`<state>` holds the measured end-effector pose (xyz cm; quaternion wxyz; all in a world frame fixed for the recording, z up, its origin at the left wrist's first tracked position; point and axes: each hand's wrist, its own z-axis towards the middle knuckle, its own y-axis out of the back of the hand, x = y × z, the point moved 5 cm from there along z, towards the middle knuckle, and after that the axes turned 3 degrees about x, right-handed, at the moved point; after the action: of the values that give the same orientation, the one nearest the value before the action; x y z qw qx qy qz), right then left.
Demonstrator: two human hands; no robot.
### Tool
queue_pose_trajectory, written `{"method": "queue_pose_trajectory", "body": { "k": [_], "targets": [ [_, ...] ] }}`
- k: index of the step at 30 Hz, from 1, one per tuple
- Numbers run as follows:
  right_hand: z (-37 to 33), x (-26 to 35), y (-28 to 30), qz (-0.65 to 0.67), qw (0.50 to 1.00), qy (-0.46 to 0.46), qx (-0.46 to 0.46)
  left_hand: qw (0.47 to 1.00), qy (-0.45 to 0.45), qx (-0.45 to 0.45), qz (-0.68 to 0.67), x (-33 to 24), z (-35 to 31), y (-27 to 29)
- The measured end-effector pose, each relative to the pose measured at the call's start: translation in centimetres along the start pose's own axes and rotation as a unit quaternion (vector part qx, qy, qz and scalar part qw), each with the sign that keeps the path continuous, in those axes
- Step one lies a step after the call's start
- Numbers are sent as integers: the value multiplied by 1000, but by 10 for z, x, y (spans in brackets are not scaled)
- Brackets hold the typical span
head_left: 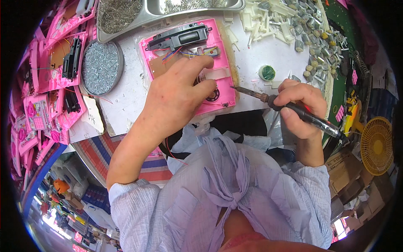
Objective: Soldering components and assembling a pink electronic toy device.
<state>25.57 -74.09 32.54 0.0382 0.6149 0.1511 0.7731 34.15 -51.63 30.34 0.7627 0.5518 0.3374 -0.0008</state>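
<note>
In front of me on the table lies a pink plastic case (228, 93), its inside facing up. A black battery box (178, 37) sits along its far side, with red, blue and yellow wires beside it. My left hand (178, 86) reaches over the case, its bent fingers bearing on it around a round black part (213, 95). Thumb and forefinger are apart; the other fingers are hidden. My right hand (303, 108) is closed around the black handle of a soldering iron (296, 111). The iron's tip points left, at the case's right edge.
Beyond the case stands a metal tray (145, 14) of small metal parts. A round dish (120, 69) of screws is left, near stacked pink cases (51, 86). White plastic pieces (268, 23), grey metal parts (312, 33) and a small green round thing (267, 73) lie right.
</note>
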Motion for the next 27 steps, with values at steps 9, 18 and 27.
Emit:
{"method": "queue_pose_trajectory", "body": {
  "k": [9,18,27],
  "targets": [
    [-7,3,8,-10,1000,5,-17,1000,2,0,16,-4,-2,6],
    [-30,0,29,-30,997,-19,-72,992,-102,56,46,-6,1,6],
    [-133,13,193,-13,819,-31,-572,994,8,-50,101,-31,-14,-9]
  ]
}}
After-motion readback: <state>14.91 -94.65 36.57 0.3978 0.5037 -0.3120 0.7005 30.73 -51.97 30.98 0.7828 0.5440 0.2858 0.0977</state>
